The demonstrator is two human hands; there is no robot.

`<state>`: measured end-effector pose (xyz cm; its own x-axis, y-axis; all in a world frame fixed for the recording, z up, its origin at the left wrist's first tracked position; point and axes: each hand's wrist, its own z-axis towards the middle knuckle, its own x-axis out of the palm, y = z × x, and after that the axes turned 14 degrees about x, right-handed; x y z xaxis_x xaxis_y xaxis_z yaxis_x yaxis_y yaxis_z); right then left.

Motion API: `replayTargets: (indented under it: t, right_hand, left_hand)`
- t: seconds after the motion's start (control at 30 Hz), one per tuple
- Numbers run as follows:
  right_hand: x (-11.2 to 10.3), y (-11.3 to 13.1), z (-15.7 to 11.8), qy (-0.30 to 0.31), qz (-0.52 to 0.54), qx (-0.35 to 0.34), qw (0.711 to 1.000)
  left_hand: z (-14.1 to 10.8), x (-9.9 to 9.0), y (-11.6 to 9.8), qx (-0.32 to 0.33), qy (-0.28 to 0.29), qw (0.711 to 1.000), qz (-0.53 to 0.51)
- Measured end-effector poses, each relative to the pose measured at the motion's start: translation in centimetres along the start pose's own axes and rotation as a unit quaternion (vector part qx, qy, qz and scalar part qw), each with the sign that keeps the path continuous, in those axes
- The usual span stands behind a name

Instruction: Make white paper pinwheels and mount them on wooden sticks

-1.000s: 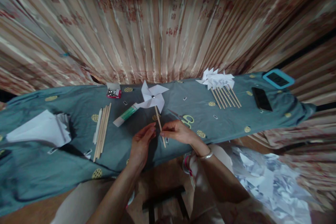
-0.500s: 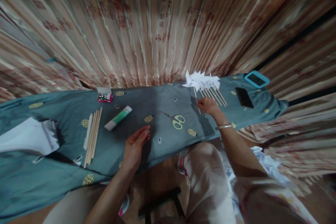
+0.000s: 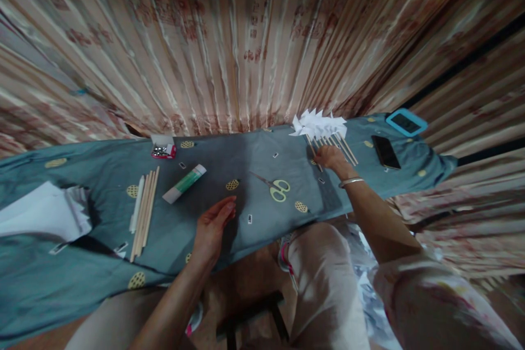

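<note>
At the right part of the cloth, my right hand [image 3: 330, 158] is closed on the wooden stick of a white paper pinwheel [image 3: 302, 126], the leftmost of an overlapping row. The sticks of the other pinwheels [image 3: 348, 149] lie side by side just beyond the hand. My left hand [image 3: 211, 227] hovers over the near edge of the cloth, its thumb pressed to the fingers, and nothing shows between them. Between the hands lie scissors [image 3: 279, 190] with pale green handles. A green and white glue stick [image 3: 184, 184] rests beyond my left hand.
Wooden sticks [image 3: 145, 213] lie at left beside a white stick-like item [image 3: 138, 205]. Folded white paper [image 3: 41, 210] is farther left. A small red box [image 3: 164, 151] stands at the back. A phone [image 3: 385, 152] and a blue-framed device [image 3: 406, 122] are at right. A curtain [image 3: 229, 44] hangs behind.
My right hand has moved slightly right and away from me, and the pinwheel it holds has shifted closer to the row. My left hand has stayed almost still.
</note>
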<state>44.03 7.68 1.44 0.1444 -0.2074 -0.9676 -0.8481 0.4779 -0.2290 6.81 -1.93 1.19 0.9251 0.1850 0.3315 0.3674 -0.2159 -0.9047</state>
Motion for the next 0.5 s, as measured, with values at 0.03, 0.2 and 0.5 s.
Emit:
replayTargets:
  t: [0.03, 0.2, 0.5]
  right_hand:
    - [-0.1, 0.0, 0.0, 0.003, -0.002, 0.011, 1.000]
    - [-1.6, 0.4, -1.9, -0.002, -0.001, 0.050, 0.999]
    - [-3.1, 11.1, -14.1, -0.006, 0.207, -0.156, 0.966]
  left_hand:
    - [0.0, 0.0, 0.0, 0.000, 0.001, 1.000, 0.000]
    - [-0.6, -0.2, -0.2, 0.017, 0.017, 1.000, 0.014]
    - [-8.4, 0.6, -7.9, 0.088, 0.267, 0.959, -0.022]
